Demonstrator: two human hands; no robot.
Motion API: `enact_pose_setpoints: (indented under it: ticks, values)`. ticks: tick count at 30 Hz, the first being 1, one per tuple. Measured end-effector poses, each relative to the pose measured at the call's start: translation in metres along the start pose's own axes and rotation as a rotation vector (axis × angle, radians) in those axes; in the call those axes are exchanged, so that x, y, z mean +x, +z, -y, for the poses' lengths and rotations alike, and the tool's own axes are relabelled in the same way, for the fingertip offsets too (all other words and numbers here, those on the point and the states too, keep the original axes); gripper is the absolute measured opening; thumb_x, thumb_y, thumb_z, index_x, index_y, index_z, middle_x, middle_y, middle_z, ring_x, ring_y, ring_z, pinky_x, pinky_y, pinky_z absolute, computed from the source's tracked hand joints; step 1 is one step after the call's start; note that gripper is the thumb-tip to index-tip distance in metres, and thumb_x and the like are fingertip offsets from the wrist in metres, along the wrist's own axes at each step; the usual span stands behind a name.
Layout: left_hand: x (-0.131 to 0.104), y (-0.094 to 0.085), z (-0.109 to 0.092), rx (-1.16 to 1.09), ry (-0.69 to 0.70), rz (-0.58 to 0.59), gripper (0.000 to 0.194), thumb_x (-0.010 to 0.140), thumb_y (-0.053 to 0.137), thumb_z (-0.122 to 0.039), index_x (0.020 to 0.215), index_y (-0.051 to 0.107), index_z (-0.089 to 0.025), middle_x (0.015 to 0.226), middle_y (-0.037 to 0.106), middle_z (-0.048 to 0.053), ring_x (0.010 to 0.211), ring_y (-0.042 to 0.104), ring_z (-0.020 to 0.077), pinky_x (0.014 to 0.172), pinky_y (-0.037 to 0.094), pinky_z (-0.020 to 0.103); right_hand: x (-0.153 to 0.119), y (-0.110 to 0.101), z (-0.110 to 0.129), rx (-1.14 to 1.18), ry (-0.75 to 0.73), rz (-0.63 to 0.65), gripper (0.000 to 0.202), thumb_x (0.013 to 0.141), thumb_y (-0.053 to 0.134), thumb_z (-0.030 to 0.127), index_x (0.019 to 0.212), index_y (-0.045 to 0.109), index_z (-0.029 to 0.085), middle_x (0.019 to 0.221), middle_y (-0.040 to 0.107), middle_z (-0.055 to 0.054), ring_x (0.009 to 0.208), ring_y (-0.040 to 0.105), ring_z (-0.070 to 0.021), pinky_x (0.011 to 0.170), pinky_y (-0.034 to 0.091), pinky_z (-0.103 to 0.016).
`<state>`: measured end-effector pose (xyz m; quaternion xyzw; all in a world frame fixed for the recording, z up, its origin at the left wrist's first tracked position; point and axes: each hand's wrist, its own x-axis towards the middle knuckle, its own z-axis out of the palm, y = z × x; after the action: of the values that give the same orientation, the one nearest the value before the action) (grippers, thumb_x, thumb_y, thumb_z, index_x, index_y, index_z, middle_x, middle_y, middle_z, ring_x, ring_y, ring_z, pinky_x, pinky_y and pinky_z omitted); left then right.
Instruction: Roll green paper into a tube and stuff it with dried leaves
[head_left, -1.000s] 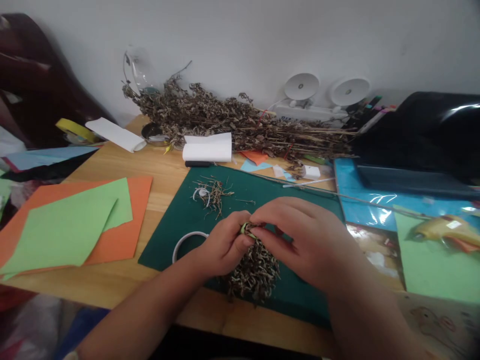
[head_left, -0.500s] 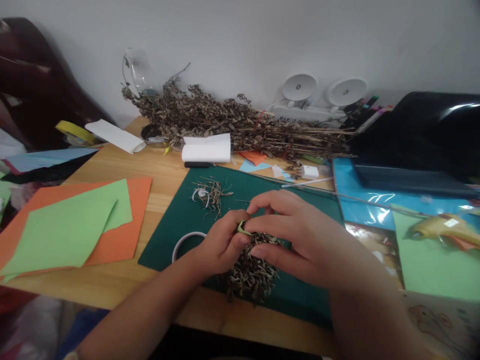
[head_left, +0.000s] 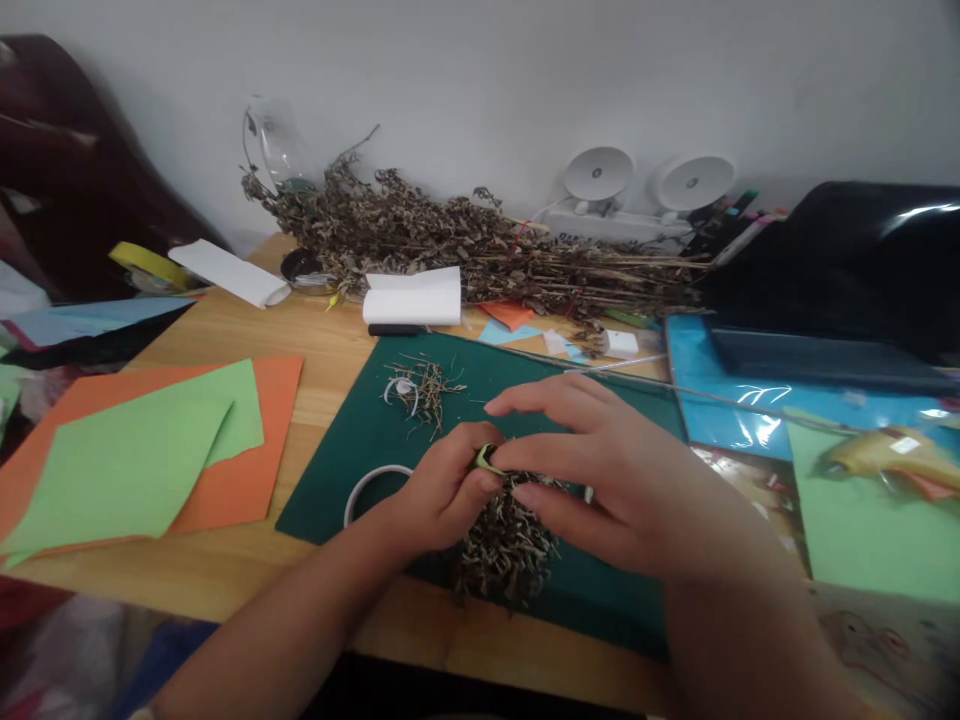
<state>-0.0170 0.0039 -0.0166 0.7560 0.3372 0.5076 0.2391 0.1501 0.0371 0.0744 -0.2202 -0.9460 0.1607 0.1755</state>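
The dark green cutting mat [head_left: 360, 450] is the landmark here, lying on the wooden table [head_left: 247, 330]. Over the near middle of the mat, the right hand [head_left: 600, 470] comes in from the right, its thumb and a finger pinched on a small green strip [head_left: 486, 459] at the top of a bunch of dried sprigs [head_left: 506, 545], while its other fingers are spread loose above. The left hand [head_left: 442, 490] meets it from the left, curled shut around the stem end of the same bunch, fingertips touching the green strip. The bunch hangs just below both hands, its long axis running from the gripped stems, which point away toward the far edge of the mat, to its bushy head, which points toward the near edge of the mat and rests on it. A white ring [head_left: 367, 485] lies on the mat just left of the left hand.
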Motion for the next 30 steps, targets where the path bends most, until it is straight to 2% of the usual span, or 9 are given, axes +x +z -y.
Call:
enact_pose_setpoints:
  ticks: [6,10,12,15,17,20,22,27,30]
  values:
    - [-0.002,0.002,0.004,-0.037,-0.007,-0.009,0.027,0.087,0.028,-0.041,0.098,0.041,-0.020,0.081,0.050,0.004,0.069,0.050,0.0131,0.060,0.043,0.026,0.002,0.007,0.008,-0.103,0.016,-0.001,0.017,0.079,0.046,0.028,0.077,0.062,0.022,0.117,0.052,-0.004,0.104,0.046,-0.0234,0.087,0.036,-0.043]
    - [-0.001,0.003,0.004,-0.058,-0.014,-0.042,0.032,0.078,0.046,-0.047,0.095,0.043,-0.020,0.077,0.051,0.002,0.065,0.050,0.0129,0.056,0.042,0.025,-0.002,-0.002,0.005,0.000,-0.060,-0.186,0.017,0.080,0.044,0.025,0.084,0.060,0.020,0.110,0.055,-0.007,0.099,0.051,-0.0179,0.084,0.041,-0.034]
    - [0.001,0.003,0.001,-0.036,-0.082,-0.078,0.030,0.072,0.057,-0.044,0.084,0.045,-0.020,0.070,0.051,0.000,0.061,0.049,0.0117,0.055,0.040,0.024,-0.005,-0.004,-0.003,0.037,-0.009,-0.293,0.015,0.081,0.043,0.024,0.086,0.058,0.021,0.102,0.058,-0.006,0.094,0.054,-0.0167,0.080,0.043,-0.032]
    - [0.005,0.002,-0.003,0.030,-0.203,-0.102,0.022,0.076,0.053,-0.037,0.068,0.045,-0.018,0.061,0.049,-0.002,0.055,0.047,0.0100,0.053,0.038,0.024,-0.010,0.005,-0.022,0.034,0.106,-0.350,0.014,0.082,0.044,0.025,0.082,0.057,0.021,0.090,0.061,-0.005,0.088,0.056,-0.0163,0.077,0.044,-0.032]
    - [0.007,0.002,-0.004,0.041,-0.257,-0.083,0.027,0.079,0.048,-0.038,0.063,0.046,-0.018,0.058,0.049,-0.002,0.054,0.047,0.0101,0.053,0.038,0.024,-0.013,0.020,-0.033,0.012,0.190,-0.245,0.016,0.082,0.044,0.027,0.081,0.057,0.018,0.084,0.062,-0.005,0.083,0.056,-0.0162,0.075,0.044,-0.031]
    - [0.006,0.003,-0.003,0.010,-0.325,-0.059,0.031,0.078,0.047,-0.045,0.062,0.047,-0.018,0.058,0.050,-0.001,0.055,0.049,0.0113,0.052,0.038,0.024,-0.017,0.044,-0.036,-0.084,0.308,0.119,0.018,0.081,0.047,0.030,0.086,0.060,0.017,0.082,0.062,-0.005,0.078,0.056,-0.0177,0.069,0.042,-0.031]
    - [0.006,0.003,-0.001,-0.004,-0.363,-0.061,0.033,0.075,0.049,-0.047,0.061,0.048,-0.018,0.058,0.051,-0.001,0.056,0.049,0.0119,0.052,0.038,0.024,-0.019,0.057,-0.031,-0.115,0.307,0.269,0.019,0.078,0.052,0.032,0.090,0.060,0.019,0.083,0.061,-0.005,0.079,0.056,-0.0184,0.067,0.040,-0.031]
    - [0.006,0.002,0.006,-0.077,-0.352,-0.051,0.037,0.071,0.050,-0.054,0.061,0.046,-0.018,0.060,0.051,0.000,0.057,0.049,0.0124,0.051,0.038,0.025,-0.024,0.070,-0.017,-0.183,0.309,0.310,0.035,0.070,0.060,0.040,0.100,0.057,0.022,0.094,0.058,-0.006,0.084,0.052,-0.0219,0.069,0.037,-0.033]
    - [0.005,0.001,0.009,-0.064,-0.334,-0.049,0.036,0.072,0.050,-0.053,0.061,0.044,-0.018,0.058,0.050,-0.001,0.055,0.047,0.0121,0.051,0.037,0.025,-0.026,0.074,-0.015,-0.182,0.304,0.297,0.026,0.072,0.058,0.033,0.095,0.059,0.021,0.093,0.058,-0.007,0.086,0.052,-0.0215,0.069,0.035,-0.032]
